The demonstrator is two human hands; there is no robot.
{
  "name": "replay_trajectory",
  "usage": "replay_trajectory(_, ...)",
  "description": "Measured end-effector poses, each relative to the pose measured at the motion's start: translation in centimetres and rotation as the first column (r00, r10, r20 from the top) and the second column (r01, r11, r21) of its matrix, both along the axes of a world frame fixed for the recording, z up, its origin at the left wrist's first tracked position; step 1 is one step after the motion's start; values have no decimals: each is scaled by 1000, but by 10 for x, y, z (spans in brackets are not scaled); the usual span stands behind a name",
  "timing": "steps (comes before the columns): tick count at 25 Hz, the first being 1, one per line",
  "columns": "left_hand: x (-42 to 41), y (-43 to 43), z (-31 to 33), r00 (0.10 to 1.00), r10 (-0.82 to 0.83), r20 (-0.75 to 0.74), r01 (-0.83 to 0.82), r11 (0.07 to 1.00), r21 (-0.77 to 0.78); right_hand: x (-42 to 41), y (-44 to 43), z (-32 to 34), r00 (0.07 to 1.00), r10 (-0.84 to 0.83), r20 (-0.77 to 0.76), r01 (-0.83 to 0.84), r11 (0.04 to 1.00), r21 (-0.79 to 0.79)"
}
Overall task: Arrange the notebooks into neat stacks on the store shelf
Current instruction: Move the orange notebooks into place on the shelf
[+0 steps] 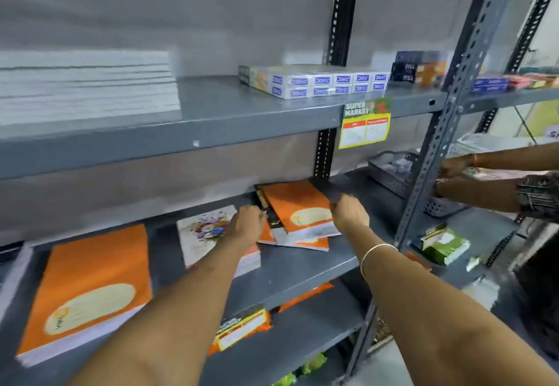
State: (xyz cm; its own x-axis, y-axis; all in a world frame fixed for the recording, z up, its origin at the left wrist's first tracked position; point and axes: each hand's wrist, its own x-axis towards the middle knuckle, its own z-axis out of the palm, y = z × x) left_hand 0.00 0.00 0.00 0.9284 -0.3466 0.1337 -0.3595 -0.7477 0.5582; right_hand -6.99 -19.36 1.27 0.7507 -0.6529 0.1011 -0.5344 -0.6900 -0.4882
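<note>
On the middle grey shelf (290, 267) lies an untidy pile of orange notebooks (298, 210), the top ones askew. My left hand (246, 225) grips the pile's left edge and my right hand (349, 213) grips its right edge. To the left of the pile sits a stack topped by a floral-cover notebook (205, 234), partly hidden by my left forearm. A neat stack with an orange cover (87, 289) fills the shelf's left end. On the upper shelf at the left rests a tall stack of white-edged notebooks (84, 86).
Boxed stationery (314, 83) lines the upper shelf beside a yellow price tag (364, 127). A slotted steel upright (444, 131) stands to the right. Beyond it another person's hands (453, 174) work at grey baskets (393, 174). Green packets (441, 243) lie lower right.
</note>
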Motion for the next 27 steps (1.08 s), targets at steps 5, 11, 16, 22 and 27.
replay_trajectory(5,34,-63,-25,967,154,-203,-155,988,12,43,-56,-37,994,20,-108,-7,993,121)
replay_trajectory(11,56,-90,-43,899,308,-312,-321,947,9,77,-80,-71,993,17,-115,20,949,315)
replay_trajectory(16,68,-111,-46,860,310,-406,-359,932,-51,93,-85,-76,990,-66,-128,111,917,384)
replay_trajectory(22,86,-117,-58,682,308,-663,-560,804,-202,95,-82,-68,982,-178,-69,191,895,404)
replay_trajectory(27,70,-114,-54,675,325,-663,-601,763,-238,92,-79,-66,970,-242,15,213,881,422)
